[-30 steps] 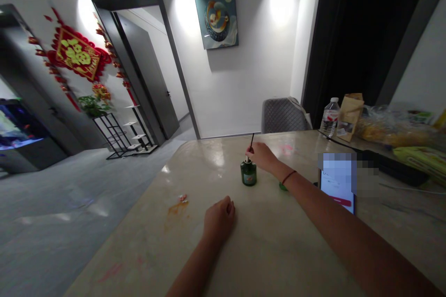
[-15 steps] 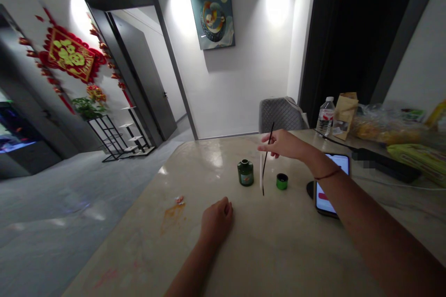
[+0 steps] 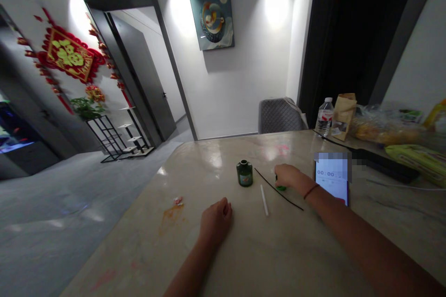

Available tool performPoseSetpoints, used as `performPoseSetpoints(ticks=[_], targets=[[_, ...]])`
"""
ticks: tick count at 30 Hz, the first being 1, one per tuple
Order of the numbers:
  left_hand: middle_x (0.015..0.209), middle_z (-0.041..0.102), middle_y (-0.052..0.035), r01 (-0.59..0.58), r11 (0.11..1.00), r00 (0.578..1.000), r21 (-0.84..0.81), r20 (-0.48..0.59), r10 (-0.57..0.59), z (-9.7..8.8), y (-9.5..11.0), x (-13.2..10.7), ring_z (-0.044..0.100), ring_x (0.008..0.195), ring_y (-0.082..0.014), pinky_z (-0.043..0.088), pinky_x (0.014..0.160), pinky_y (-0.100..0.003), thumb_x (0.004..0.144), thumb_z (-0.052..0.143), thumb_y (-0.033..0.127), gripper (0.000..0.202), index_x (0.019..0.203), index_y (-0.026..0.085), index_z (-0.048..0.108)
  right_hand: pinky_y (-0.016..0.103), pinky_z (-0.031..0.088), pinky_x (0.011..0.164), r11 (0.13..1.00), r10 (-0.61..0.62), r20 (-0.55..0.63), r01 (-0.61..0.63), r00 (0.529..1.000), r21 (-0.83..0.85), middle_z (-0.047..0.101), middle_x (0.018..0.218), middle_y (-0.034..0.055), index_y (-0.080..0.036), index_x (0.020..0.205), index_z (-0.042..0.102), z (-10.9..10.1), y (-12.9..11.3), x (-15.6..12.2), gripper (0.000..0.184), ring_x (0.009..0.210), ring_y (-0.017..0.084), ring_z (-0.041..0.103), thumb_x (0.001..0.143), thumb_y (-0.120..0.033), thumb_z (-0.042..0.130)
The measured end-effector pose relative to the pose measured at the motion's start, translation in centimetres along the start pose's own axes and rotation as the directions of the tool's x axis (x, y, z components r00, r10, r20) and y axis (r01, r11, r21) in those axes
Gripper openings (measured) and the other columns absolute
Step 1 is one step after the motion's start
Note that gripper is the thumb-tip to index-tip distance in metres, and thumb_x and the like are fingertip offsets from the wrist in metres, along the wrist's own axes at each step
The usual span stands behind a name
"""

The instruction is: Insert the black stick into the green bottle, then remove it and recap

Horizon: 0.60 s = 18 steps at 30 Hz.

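Note:
A small dark green bottle (image 3: 244, 173) stands uncapped on the pale marble table (image 3: 244, 250). To its right a thin black stick (image 3: 278, 190) and a short white stick (image 3: 265, 199) lie flat on the tabletop. My right hand (image 3: 287, 176) rests over the green cap (image 3: 280, 188), fingers curled onto it, so only the cap's edge shows. My left hand (image 3: 216, 221) lies loosely closed on the table nearer me, holding nothing.
A phone (image 3: 331, 181) with a lit screen stands right of my right hand. A water bottle (image 3: 324, 117), a brown paper bag (image 3: 343, 110) and plastic bags (image 3: 390, 130) crowd the far right. A grey chair (image 3: 280, 115) stands behind the table. An orange stain (image 3: 172, 211) marks the left side.
My right hand pulled the two sticks out of the bottle, laid them on the table and dropped onto the green cap. The left hand stayed put.

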<state>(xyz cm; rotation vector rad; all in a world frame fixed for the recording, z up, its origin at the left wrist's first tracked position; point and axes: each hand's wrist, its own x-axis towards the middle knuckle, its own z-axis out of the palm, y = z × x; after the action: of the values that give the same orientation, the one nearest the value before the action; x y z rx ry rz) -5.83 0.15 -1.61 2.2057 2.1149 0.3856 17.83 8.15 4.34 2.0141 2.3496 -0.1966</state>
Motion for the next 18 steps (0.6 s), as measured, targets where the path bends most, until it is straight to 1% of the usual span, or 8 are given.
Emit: performPoseSetpoints(ticks=[3, 5, 7, 9, 12, 14, 16, 18], targets=[[0.059, 0.054, 0.0002, 0.012, 1.000, 1.000, 0.010, 0.019, -0.012, -0.1, 0.1, 0.0, 0.047, 0.055, -0.0116, 0.019, 0.051, -0.024, 0.082, 0.035, 0.031, 0.025, 0.063, 0.019, 0.046, 0.031, 0.047, 0.069, 1.000, 0.018, -0.033, -0.017, 0.999, 0.006, 0.064, 0.093, 0.0222, -0.005, 0.091, 0.064, 0.5, -0.4, -0.1, 0.027, 0.087, 0.029, 0.062, 0.066, -0.009, 0.056], [0.059, 0.054, 0.0002, 0.017, 1.000, 1.000, 0.008, 0.024, -0.017, -0.3, 0.2, 0.0, 0.047, 0.055, -0.0116, 0.019, 0.051, -0.024, 0.082, 0.035, 0.031, 0.025, 0.063, 0.019, 0.047, 0.031, 0.046, 0.071, 0.997, 0.046, -0.164, -0.034, 0.985, 0.076, 0.059, 0.102, 0.0240, -0.003, 0.104, 0.057, 0.3, -0.7, 0.2, 0.037, 0.090, 0.028, 0.061, 0.068, -0.011, 0.055], [0.060, 0.054, 0.0001, 0.016, 1.000, 1.000, 0.003, 0.025, -0.016, -0.4, 0.3, -0.1, 0.048, 0.056, -0.0117, 0.019, 0.052, -0.024, 0.083, 0.034, 0.030, 0.025, 0.064, 0.019, 0.047, 0.031, 0.046, 0.073, 0.971, 0.084, -0.345, 0.000, 0.935, 0.239, 0.056, 0.106, 0.0239, -0.001, 0.111, 0.050, -0.3, -1.2, 0.9, 0.049, 0.094, 0.027, 0.058, 0.065, -0.015, 0.059], [0.060, 0.055, 0.0000, 0.020, 1.000, 0.999, 0.000, 0.037, -0.020, -0.6, 0.4, -0.1, 0.049, 0.057, -0.0119, 0.020, 0.052, -0.024, 0.083, 0.035, 0.030, 0.025, 0.064, 0.019, 0.048, 0.031, 0.046, 0.075, 0.883, 0.118, -0.473, 0.126, 0.873, 0.452, 0.058, 0.103, 0.0195, -0.004, 0.109, 0.050, -0.8, -1.9, 1.7, 0.053, 0.094, 0.025, 0.057, 0.060, -0.019, 0.065], [0.061, 0.055, -0.0001, 0.026, 1.000, 0.998, 0.000, 0.050, -0.026, -0.6, 0.4, -0.1, 0.049, 0.057, -0.0121, 0.020, 0.052, -0.024, 0.083, 0.035, 0.030, 0.025, 0.065, 0.019, 0.048, 0.029, 0.047, 0.074, 0.636, 0.061, -0.521, 0.369, 0.852, 0.678, 0.063, 0.096, 0.0112, -0.011, 0.100, 0.056, -1.3, -3.3, 3.1, 0.041, 0.086, 0.019, 0.059, 0.063, -0.025, 0.065], [0.061, 0.055, -0.0002, 0.022, 1.000, 0.999, 0.000, 0.046, -0.022, -0.6, 0.4, -0.1, 0.049, 0.057, -0.0121, 0.020, 0.052, -0.024, 0.083, 0.035, 0.030, 0.026, 0.065, 0.019, 0.048, 0.029, 0.046, 0.076, 0.515, 0.019, -0.550, 0.464, 0.835, 0.721, 0.064, 0.098, 0.0092, -0.013, 0.098, 0.058, -1.1, -4.2, 3.7, 0.037, 0.086, 0.017, 0.059, 0.065, -0.026, 0.064], [0.061, 0.055, -0.0002, 0.019, 1.000, 0.999, 0.003, 0.039, -0.019, -0.5, 0.4, -0.1, 0.049, 0.057, -0.0121, 0.020, 0.052, -0.024, 0.083, 0.034, 0.030, 0.026, 0.065, 0.019, 0.049, 0.029, 0.045, 0.079, 0.512, 0.024, -0.567, 0.477, 0.824, 0.715, 0.063, 0.100, 0.0092, -0.013, 0.100, 0.058, -0.5, -5.0, 4.1, 0.038, 0.089, 0.017, 0.059, 0.064, -0.025, 0.065], [0.061, 0.055, -0.0001, 0.015, 1.000, 0.999, 0.008, 0.033, -0.015, -0.4, 0.3, -0.1, 0.049, 0.057, -0.0120, 0.020, 0.052, -0.025, 0.084, 0.034, 0.030, 0.026, 0.065, 0.019, 0.049, 0.030, 0.045, 0.080, 0.563, 0.025, -0.550, 0.443, 0.835, 0.698, 0.063, 0.100, 0.0098, -0.013, 0.101, 0.058, 0.2, -5.5, 4.3, 0.040, 0.090, 0.018, 0.058, 0.063, -0.024, 0.066]])
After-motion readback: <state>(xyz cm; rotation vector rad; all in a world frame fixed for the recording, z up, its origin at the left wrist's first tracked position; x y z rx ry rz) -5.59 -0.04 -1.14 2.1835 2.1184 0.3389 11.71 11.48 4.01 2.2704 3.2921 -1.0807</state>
